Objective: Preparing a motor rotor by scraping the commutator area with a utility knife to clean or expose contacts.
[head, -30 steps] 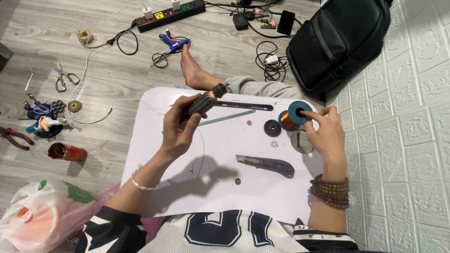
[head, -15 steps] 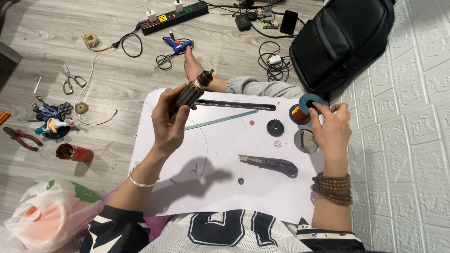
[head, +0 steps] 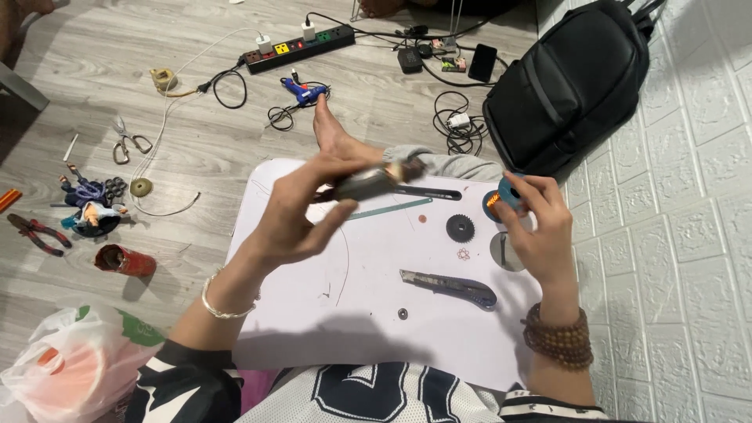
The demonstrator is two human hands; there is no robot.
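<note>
Both hands busy: left hand grasping the small motor, right hand pinching the wire spool, winding looks barely started.

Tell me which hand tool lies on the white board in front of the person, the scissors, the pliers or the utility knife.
The utility knife, dark and long, below the black gear. The scissors and the red-handled pliers lie on the wooden floor, off the white board.

Black-white jersey, silver bangle, brown bead bracelet.
</note>
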